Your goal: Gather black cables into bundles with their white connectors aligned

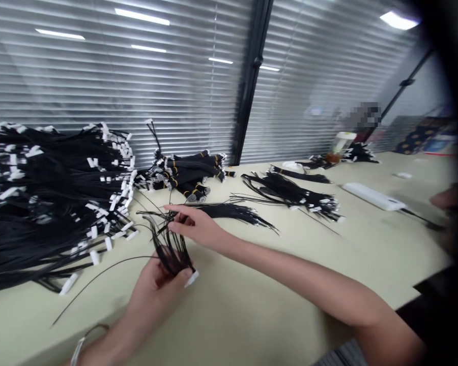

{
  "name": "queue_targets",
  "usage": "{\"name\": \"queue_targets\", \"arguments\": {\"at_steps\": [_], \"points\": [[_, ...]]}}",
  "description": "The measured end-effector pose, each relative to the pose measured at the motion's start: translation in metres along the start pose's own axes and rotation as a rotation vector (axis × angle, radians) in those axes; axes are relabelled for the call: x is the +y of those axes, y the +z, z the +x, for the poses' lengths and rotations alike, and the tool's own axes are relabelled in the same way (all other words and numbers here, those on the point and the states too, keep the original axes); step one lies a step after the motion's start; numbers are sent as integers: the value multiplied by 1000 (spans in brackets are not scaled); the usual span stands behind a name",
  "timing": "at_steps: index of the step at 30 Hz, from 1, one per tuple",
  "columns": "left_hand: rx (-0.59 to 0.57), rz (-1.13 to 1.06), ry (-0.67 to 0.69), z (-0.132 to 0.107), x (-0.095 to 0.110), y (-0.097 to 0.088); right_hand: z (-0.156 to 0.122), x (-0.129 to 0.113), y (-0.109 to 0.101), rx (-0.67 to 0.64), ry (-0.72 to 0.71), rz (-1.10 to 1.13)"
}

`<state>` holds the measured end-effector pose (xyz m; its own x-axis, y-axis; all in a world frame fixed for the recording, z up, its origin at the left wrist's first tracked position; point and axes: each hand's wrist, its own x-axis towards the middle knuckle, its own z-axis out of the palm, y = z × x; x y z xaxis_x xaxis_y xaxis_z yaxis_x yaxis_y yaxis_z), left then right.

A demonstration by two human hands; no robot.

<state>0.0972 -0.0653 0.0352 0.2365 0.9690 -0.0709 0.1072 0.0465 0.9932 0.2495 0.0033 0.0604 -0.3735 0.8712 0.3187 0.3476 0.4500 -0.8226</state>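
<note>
My left hand (156, 292) is closed round the lower part of a bunch of thin black wires (171, 251). A white connector (192, 278) sticks out by its thumb, and the loose wire ends fan upward. One long wire curves off to the left over the table. Just above, my right hand (193, 222) has its fingers bent round the upper part of the wires, thumb and index finger close to them; the exact grip is partly hidden. Behind the right hand lies another bundle of black wires (236, 213) with bare, shiny ends.
At left is a large heap of black cables (53, 188) with white connectors. Yellow-banded cable bundles (193, 170) lie by the window blinds. Further right are a loose wire bundle (297, 193), a white power strip (372, 196) and a lidded jar (343, 143). Part of another person's hand (445, 198) shows at the right edge.
</note>
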Motion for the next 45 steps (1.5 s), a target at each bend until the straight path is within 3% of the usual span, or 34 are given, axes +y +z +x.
{"name": "queue_targets", "arguments": {"at_steps": [2, 5, 9, 15, 21, 25, 28, 31, 34, 38, 41, 45], "points": [[96, 6, 14, -2, 1, -1, 2, 9, -13, 23, -2, -50], [199, 21, 58, -3, 2, -2, -6, 26, -44, 87, 0, -395], [214, 5, 83, -3, -1, -5, -28, 60, -86, 139, 38, -664], [221, -29, 92, -3, -2, -3, -42, 96, -100, 158, 75, -834], [310, -33, 150, -2, 1, -2, -47, 99, -103, 187, 80, -819], [375, -6, 159, -8, 4, -2, -53, 102, -121, 298, 135, -727], [321, 19, 145, -9, 4, -2, -55, 103, -145, 428, 201, -595], [175, 75, 135, -6, -1, 0, -56, 96, -158, 477, 260, -380], [-32, 158, 75, -4, -7, 2, -56, 76, -141, 398, 271, -129], [-262, 273, -1, -4, -13, 4, -64, 33, -83, 228, 235, 138], [-276, 328, -13, -3, -15, 3, -73, 7, -43, 83, 213, 447], [-277, 335, -20, -2, -16, 2, -80, -4, -21, 121, 242, 462]]}}
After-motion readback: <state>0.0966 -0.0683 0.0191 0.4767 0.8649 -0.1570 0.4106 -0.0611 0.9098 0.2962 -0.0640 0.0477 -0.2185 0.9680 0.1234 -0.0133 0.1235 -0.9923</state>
